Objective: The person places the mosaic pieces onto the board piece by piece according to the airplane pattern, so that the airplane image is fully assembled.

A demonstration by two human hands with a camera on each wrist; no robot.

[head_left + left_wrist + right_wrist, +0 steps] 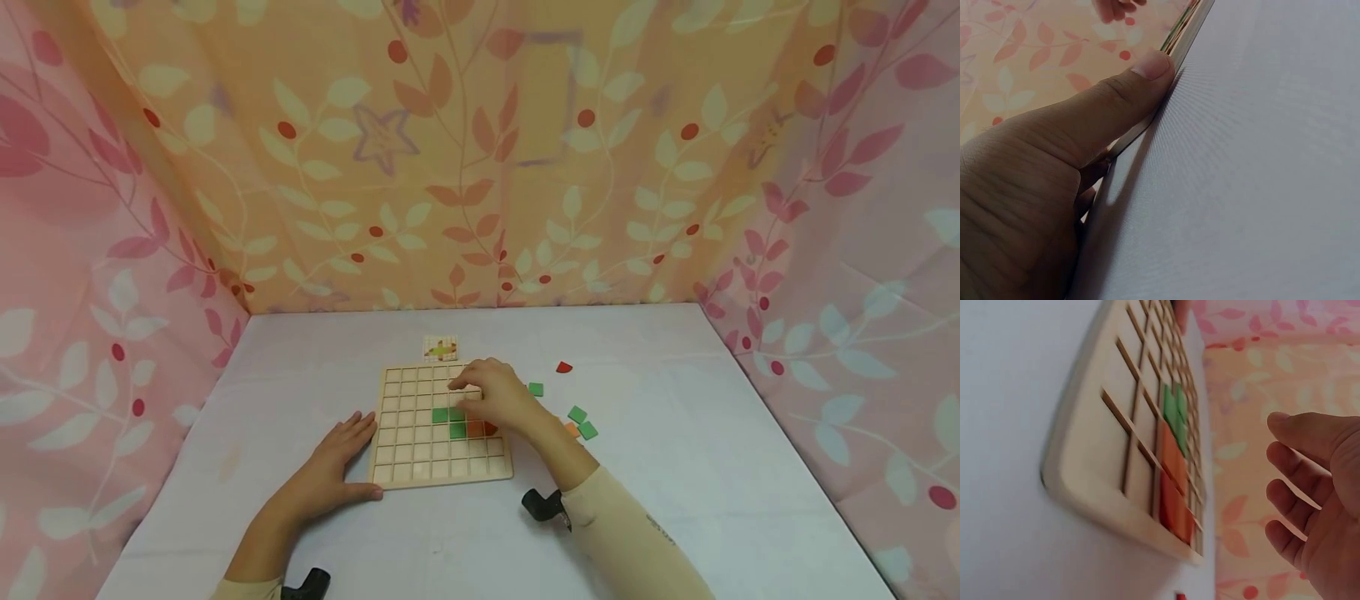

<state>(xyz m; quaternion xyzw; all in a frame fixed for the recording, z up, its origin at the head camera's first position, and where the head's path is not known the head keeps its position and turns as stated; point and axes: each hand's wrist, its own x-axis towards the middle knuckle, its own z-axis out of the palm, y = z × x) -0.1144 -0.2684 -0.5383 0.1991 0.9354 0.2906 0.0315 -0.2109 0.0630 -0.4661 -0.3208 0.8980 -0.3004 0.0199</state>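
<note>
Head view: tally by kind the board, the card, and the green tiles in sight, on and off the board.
Pale wooden grid board: 1
Small pale card with a coloured pattern: 1
Green square tiles on the board: 3
Loose green square tiles off the board: 3
Total: 8

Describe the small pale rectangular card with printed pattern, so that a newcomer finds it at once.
On the white-covered table lies a square pale wooden grid board. Just beyond its far edge lies the small card. Unlike the plain red, green and orange loose pieces to its right, it bears a multicoloured pattern.
</note>
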